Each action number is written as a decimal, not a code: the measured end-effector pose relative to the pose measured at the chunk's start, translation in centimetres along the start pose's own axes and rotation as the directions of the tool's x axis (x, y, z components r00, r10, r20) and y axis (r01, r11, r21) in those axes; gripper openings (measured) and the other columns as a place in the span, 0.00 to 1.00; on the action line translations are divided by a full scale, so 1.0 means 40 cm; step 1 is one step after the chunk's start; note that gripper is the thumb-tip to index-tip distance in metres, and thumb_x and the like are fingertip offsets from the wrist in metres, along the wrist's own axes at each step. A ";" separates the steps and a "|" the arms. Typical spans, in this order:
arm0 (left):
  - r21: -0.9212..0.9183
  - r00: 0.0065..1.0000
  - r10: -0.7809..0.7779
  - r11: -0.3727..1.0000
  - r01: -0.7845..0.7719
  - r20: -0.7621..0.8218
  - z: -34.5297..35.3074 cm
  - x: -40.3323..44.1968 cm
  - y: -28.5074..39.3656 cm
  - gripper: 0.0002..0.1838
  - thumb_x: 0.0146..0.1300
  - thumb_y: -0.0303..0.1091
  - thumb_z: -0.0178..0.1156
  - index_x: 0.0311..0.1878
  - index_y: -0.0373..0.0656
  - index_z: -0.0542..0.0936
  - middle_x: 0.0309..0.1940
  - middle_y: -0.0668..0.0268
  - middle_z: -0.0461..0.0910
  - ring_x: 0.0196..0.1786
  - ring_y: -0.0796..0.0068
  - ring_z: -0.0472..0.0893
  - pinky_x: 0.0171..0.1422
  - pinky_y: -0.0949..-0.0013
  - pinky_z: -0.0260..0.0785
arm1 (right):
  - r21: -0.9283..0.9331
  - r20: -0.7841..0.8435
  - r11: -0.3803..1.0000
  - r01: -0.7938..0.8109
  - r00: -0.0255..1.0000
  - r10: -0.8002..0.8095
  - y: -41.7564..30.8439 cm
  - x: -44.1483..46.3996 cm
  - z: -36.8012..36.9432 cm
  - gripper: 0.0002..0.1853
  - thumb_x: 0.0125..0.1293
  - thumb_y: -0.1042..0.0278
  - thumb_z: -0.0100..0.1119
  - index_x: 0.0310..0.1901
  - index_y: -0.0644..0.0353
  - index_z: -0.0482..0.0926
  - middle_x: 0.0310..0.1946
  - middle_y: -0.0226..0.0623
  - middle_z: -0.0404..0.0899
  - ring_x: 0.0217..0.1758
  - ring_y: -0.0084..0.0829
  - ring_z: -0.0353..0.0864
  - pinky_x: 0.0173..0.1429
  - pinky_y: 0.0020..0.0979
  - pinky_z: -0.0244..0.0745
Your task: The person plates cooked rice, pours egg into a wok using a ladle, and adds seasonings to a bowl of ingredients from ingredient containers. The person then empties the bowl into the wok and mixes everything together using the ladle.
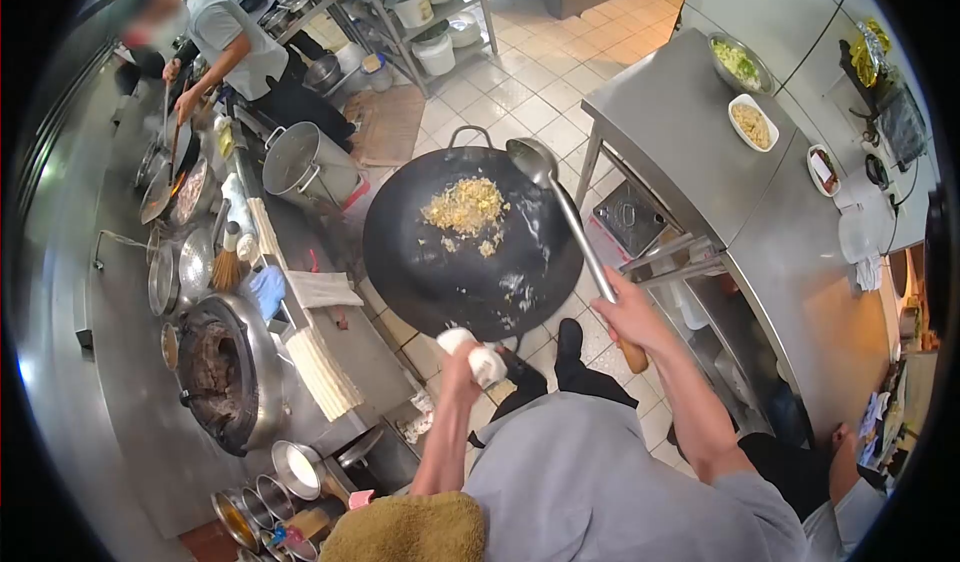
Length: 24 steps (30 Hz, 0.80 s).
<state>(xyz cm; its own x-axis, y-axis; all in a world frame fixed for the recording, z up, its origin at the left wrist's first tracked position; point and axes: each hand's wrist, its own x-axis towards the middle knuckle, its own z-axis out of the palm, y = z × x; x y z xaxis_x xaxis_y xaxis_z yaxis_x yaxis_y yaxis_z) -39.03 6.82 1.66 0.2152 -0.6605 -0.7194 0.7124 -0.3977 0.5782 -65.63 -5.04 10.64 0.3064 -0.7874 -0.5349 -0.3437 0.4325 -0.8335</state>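
A large black wok [430,282] hangs above the tiled floor in front of my body. Fried rice [468,210] lies in a heap near its far side, with a few grains scattered toward the near rim. My left hand [463,367] is closed round a white cloth [485,364] at the wok's near edge; the handle there is mostly hidden. In my right hand [630,312] is a long metal ladle [580,232], gripped near its wooden end. The ladle's bowl rests at or just above the wok's far right rim; contact cannot be made out.
At left runs a stove with an empty burner [215,367], a brush [228,262] and pans. Two people [235,47] stand at the upper left. A steel counter [690,132] at right bears food dishes; another person's arm [843,467] shows at lower right.
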 end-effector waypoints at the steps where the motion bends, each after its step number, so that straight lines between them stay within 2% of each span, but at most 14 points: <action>1: 0.105 0.997 0.070 0.992 -0.067 -0.028 0.023 -0.034 -0.005 0.15 0.56 0.23 0.52 0.47 0.32 0.76 0.38 0.55 0.82 0.38 0.58 0.86 0.43 0.56 0.81 | 0.043 0.036 0.999 -0.022 0.999 0.020 0.006 0.024 0.026 0.34 0.67 0.75 0.57 0.74 0.58 0.58 0.21 0.27 0.68 0.13 0.21 0.68 0.16 0.27 0.65; 3: 0.167 0.981 0.185 0.967 -0.192 0.054 0.021 -0.036 -0.034 0.17 0.55 0.22 0.52 0.49 0.31 0.76 0.38 0.55 0.83 0.37 0.60 0.86 0.42 0.58 0.81 | 0.125 0.110 0.989 -0.079 0.992 0.065 0.049 0.075 0.090 0.34 0.67 0.75 0.56 0.73 0.57 0.58 0.21 0.27 0.68 0.13 0.22 0.68 0.16 0.28 0.66; 5: 0.188 0.991 0.133 0.974 -0.130 0.000 0.005 0.001 -0.033 0.16 0.54 0.21 0.53 0.48 0.32 0.77 0.37 0.56 0.82 0.34 0.62 0.86 0.38 0.60 0.81 | 0.060 0.185 0.995 -0.079 0.981 0.066 0.032 0.042 0.157 0.34 0.67 0.75 0.56 0.74 0.54 0.57 0.20 0.27 0.68 0.13 0.22 0.69 0.16 0.28 0.66; 6: 0.137 0.996 0.085 0.987 -0.084 0.004 -0.013 0.026 -0.031 0.14 0.55 0.21 0.53 0.46 0.32 0.76 0.36 0.56 0.82 0.35 0.60 0.86 0.37 0.59 0.81 | 0.099 0.262 0.992 -0.073 0.964 0.045 0.054 0.033 0.163 0.35 0.67 0.74 0.57 0.75 0.51 0.57 0.20 0.27 0.68 0.13 0.22 0.69 0.15 0.28 0.66; 9: 0.021 1.000 -0.020 1.000 0.020 0.006 -0.042 0.032 -0.019 0.10 0.56 0.22 0.53 0.43 0.34 0.74 0.33 0.55 0.80 0.35 0.54 0.86 0.36 0.58 0.81 | 0.174 0.440 0.939 -0.295 0.877 0.194 0.013 -0.004 0.065 0.36 0.67 0.74 0.57 0.75 0.52 0.56 0.20 0.26 0.68 0.13 0.22 0.69 0.15 0.28 0.66; 10: -0.010 0.998 -0.055 0.998 0.055 0.004 -0.045 0.026 -0.019 0.09 0.57 0.22 0.54 0.42 0.34 0.73 0.32 0.55 0.79 0.36 0.52 0.86 0.36 0.57 0.81 | 0.196 0.423 0.945 -0.260 0.892 0.158 0.052 0.005 0.052 0.36 0.66 0.74 0.57 0.75 0.51 0.58 0.19 0.26 0.67 0.13 0.21 0.69 0.16 0.27 0.66; 13: -0.066 0.993 -0.119 0.991 0.119 -0.005 -0.048 -0.001 -0.022 0.09 0.57 0.22 0.54 0.41 0.35 0.71 0.30 0.55 0.78 0.36 0.47 0.86 0.35 0.56 0.81 | 0.044 0.108 0.995 -0.084 0.991 0.079 0.106 0.044 0.056 0.37 0.66 0.74 0.57 0.76 0.52 0.56 0.20 0.27 0.68 0.13 0.21 0.69 0.15 0.27 0.66; 14: -0.059 0.994 -0.111 0.992 0.112 0.005 -0.042 -0.008 -0.017 0.09 0.57 0.22 0.54 0.42 0.35 0.72 0.31 0.55 0.78 0.36 0.48 0.86 0.35 0.56 0.81 | -0.012 0.062 0.999 -0.047 0.997 0.047 0.109 0.059 0.061 0.37 0.67 0.74 0.56 0.76 0.55 0.54 0.21 0.30 0.70 0.13 0.21 0.69 0.15 0.28 0.67; 17: -0.022 0.995 -0.093 0.995 0.094 0.044 -0.016 0.013 -0.006 0.09 0.60 0.24 0.53 0.44 0.34 0.73 0.34 0.54 0.80 0.36 0.51 0.86 0.36 0.55 0.81 | 0.007 0.080 0.995 -0.103 0.992 0.102 0.132 0.061 0.105 0.37 0.66 0.75 0.55 0.76 0.60 0.52 0.24 0.32 0.73 0.13 0.22 0.69 0.15 0.29 0.67; 19: 0.010 0.993 -0.092 0.996 0.091 0.068 -0.017 0.065 -0.011 0.11 0.63 0.26 0.51 0.47 0.32 0.73 0.37 0.53 0.81 0.36 0.54 0.86 0.38 0.53 0.82 | -0.041 0.147 0.982 -0.185 0.971 0.189 0.126 0.001 0.124 0.38 0.66 0.75 0.54 0.77 0.51 0.53 0.22 0.30 0.70 0.13 0.21 0.69 0.15 0.29 0.67; 21: 0.005 0.994 -0.100 0.995 0.100 0.039 0.007 0.072 0.005 0.11 0.64 0.27 0.51 0.47 0.32 0.73 0.35 0.53 0.81 0.35 0.54 0.86 0.36 0.53 0.82 | 0.129 0.342 0.955 -0.269 0.915 0.212 0.097 -0.024 0.079 0.39 0.66 0.75 0.54 0.78 0.48 0.53 0.21 0.28 0.68 0.13 0.21 0.68 0.15 0.28 0.67; 24: -0.031 0.994 -0.095 0.995 0.097 0.063 -0.007 0.081 0.003 0.11 0.64 0.26 0.52 0.47 0.32 0.73 0.34 0.53 0.81 0.35 0.55 0.86 0.37 0.54 0.82 | 0.165 0.257 0.958 -0.235 0.948 0.188 0.100 -0.037 0.050 0.38 0.67 0.78 0.53 0.77 0.49 0.53 0.18 0.25 0.67 0.12 0.18 0.67 0.13 0.25 0.65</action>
<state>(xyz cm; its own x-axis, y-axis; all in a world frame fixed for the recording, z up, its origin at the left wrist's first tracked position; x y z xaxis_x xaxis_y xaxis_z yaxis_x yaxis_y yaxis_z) -38.07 4.81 -0.72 0.1044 -0.6584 -0.7454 0.7505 -0.4396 0.4934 -65.69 -1.27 7.82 0.4544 -0.5520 -0.6992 -0.2545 0.6717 -0.6957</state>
